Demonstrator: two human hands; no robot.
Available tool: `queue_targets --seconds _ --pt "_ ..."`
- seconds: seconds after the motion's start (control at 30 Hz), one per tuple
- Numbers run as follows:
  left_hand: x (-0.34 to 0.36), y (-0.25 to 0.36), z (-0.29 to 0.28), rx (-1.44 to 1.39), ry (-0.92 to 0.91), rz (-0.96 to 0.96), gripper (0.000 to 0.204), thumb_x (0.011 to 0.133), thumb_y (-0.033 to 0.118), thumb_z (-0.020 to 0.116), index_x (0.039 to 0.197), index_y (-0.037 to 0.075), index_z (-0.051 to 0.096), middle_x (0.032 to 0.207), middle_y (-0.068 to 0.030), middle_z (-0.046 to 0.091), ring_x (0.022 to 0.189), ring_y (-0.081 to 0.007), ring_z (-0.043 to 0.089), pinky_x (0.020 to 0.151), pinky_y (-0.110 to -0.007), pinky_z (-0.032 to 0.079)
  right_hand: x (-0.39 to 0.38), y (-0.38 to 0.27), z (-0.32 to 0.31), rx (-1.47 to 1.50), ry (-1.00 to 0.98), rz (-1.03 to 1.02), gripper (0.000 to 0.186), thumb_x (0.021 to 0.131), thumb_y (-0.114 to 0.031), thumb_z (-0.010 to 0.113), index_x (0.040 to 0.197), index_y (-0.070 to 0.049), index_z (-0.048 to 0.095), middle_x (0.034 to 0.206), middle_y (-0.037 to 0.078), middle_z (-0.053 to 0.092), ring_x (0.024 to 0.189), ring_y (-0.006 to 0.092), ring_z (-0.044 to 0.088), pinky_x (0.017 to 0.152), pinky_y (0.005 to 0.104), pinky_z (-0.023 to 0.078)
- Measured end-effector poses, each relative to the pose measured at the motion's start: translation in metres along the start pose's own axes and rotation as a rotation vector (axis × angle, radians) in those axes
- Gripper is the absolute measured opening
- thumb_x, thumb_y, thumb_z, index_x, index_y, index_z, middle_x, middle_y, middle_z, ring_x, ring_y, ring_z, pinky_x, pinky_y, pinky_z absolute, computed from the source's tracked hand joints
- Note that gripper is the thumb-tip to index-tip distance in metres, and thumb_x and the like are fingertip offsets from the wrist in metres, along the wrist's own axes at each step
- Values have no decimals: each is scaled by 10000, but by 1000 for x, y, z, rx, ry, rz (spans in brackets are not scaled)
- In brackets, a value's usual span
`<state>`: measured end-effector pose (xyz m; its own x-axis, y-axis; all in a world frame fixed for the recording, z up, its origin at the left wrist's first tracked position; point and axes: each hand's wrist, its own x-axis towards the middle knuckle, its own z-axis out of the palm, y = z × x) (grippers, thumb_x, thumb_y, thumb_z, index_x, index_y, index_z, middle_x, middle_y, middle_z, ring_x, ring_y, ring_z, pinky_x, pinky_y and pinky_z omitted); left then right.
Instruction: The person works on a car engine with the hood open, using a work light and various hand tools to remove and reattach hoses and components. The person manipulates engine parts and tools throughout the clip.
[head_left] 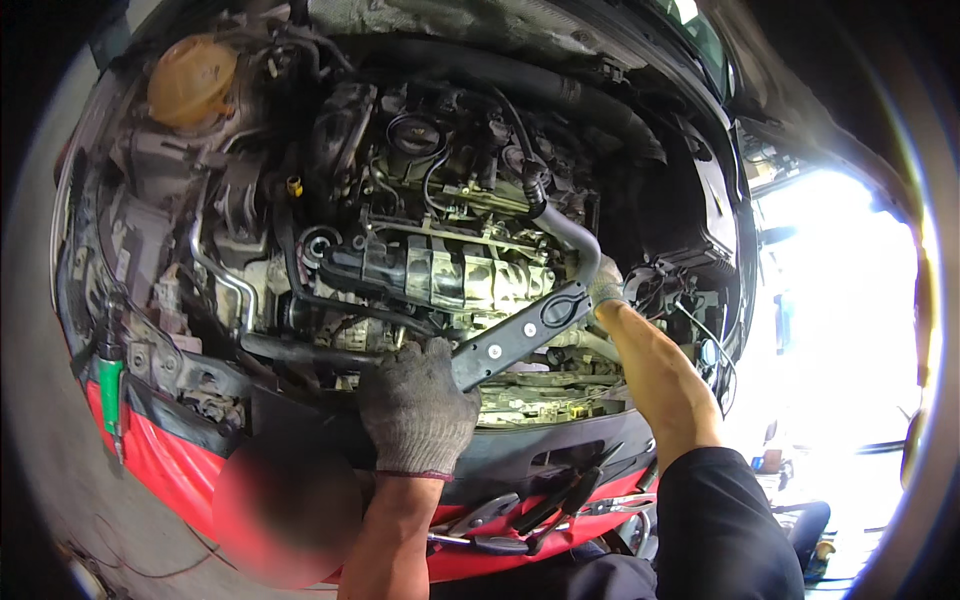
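Head view shows left hand (415, 405) curled round a black bar (510, 343) near front bay edge (515, 432), right hand (606, 282) of unclear grip.

Over my remote feed I see one flat, straight black bar (525, 332), slanting across the front of the engine (440, 272), its oval-outlined end farther right and deeper in. Two pale round spots (530, 329) dot its upward face.
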<state>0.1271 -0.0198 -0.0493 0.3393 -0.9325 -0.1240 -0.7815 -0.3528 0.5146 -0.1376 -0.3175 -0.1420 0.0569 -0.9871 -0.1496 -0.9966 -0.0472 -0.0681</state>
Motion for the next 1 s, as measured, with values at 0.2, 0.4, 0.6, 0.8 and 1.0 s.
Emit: queue_targets --seconds 0.2,0.4,0.6,0.8,1.0 --pt "-3 -5 -9 17 -11 -11 464 687 389 851 1003 93 682 928 -135 679 896 -328 689 821 -461 524 0 26 2 85 27 -194 353 902 -392 674 1081 -99 755 1007 227 734 1005 417 695 820 476 549" --pt "1 -5 -4 -50 11 -43 471 686 371 851 1038 97 699 956 -136 702 933 -323 695 864 -474 506 12 3 16 93 55 2 499 890 -564 633 1096 -129 762 1030 210 743 1009 410 705 824 486 555" --pt "-4 0 -1 -50 141 72 470 662 380 866 980 98 666 883 -110 677 864 -307 685 832 -463 497 117 130 99 225 95 -212 487 818 -510 742 1074 -95 746 995 174 757 950 353 732 802 459 564" --pt "-1 -12 -8 -15 -83 -87 492 673 364 861 1048 95 691 953 -143 695 897 -347 704 794 -469 556 19 -35 29 -79 -47 -240 640 576 -451 913 1103 -128 749 1058 185 750 1052 386 707 862 464 578" --pt "8 8 -15 14 -251 -110 476 712 347 825 1093 91 698 1039 -173 703 960 -358 716 837 -478 578 13 20 5 -123 7 -182 419 747 -412 793 1028 -103 763 999 202 748 999 403 710 827 476 573"
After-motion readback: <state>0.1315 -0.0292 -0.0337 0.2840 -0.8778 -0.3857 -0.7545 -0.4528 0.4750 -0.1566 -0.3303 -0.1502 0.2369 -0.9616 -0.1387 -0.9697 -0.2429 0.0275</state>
